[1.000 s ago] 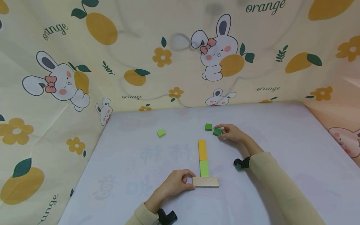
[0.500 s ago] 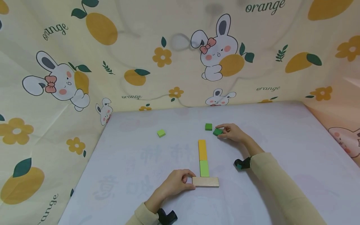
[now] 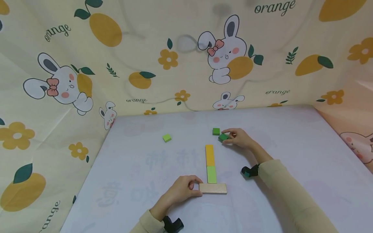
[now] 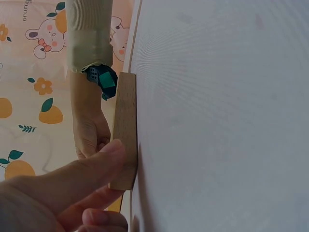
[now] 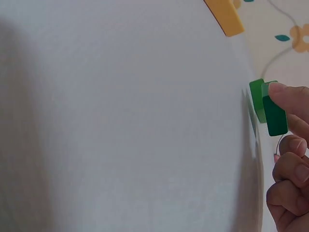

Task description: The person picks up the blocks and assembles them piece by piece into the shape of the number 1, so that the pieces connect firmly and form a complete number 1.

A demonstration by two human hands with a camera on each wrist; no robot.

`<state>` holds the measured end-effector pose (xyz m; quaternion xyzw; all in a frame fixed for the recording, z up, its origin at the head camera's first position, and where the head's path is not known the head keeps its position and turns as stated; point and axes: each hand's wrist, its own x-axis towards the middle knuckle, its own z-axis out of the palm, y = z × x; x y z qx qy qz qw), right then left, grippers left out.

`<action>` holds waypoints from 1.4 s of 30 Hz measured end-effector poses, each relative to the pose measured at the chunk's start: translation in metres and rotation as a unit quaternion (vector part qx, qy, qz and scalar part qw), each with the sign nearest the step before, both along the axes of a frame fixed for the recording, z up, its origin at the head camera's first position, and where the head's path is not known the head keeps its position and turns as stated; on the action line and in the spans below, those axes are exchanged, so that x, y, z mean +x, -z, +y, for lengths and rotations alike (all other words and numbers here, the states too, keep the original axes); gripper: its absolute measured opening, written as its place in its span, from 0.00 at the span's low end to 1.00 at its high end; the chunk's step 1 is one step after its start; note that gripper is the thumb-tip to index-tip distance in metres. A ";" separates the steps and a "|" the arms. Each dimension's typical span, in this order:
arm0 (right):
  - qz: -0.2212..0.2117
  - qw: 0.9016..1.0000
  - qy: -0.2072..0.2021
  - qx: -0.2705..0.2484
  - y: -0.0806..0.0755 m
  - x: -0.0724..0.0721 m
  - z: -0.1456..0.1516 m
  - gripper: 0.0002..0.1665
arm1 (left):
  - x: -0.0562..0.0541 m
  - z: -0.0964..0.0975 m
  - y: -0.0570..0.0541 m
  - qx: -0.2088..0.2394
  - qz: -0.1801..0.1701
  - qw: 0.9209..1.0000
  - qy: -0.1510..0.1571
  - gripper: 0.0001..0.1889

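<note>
My left hand (image 3: 183, 188) pinches the left end of a plain wooden block (image 3: 214, 188) lying crosswise; in the left wrist view the thumb lies on the wooden block (image 4: 125, 125). Beyond it a light green block (image 3: 211, 174) and a yellow block (image 3: 209, 155) run end to end away from me. At the back, my right hand (image 3: 239, 138) pinches a dark green block (image 3: 223, 137) between thumb and finger, as the right wrist view shows with the dark green block (image 5: 275, 113). Just behind and left of it is a brighter green block (image 3: 216, 131).
A small lime green block (image 3: 167, 138) lies alone at the back left. The white tabletop (image 3: 131, 161) ends at a patterned cloth (image 3: 175, 58) with rabbits and oranges. Dark wrist devices (image 3: 173, 224) sit under both forearms.
My right hand has shifted slightly left with the dark green block, nearer the line of the yellow block. The left hand and the wooden block have stayed put.
</note>
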<state>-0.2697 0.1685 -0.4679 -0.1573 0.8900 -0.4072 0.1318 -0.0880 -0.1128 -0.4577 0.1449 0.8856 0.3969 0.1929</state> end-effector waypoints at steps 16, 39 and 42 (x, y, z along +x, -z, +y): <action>0.000 1.000 0.008 -0.004 0.003 0.006 -0.023 0.32 | 0.000 -0.002 0.001 0.006 0.016 1.000 0.010 0.16; 0.010 0.999 0.045 0.001 0.008 0.006 -0.050 0.29 | 0.001 -0.001 -0.003 0.002 0.001 1.000 0.000 0.16; 0.012 0.999 0.051 0.006 0.009 0.006 -0.052 0.30 | 0.001 -0.001 -0.004 -0.002 0.000 1.000 -0.001 0.16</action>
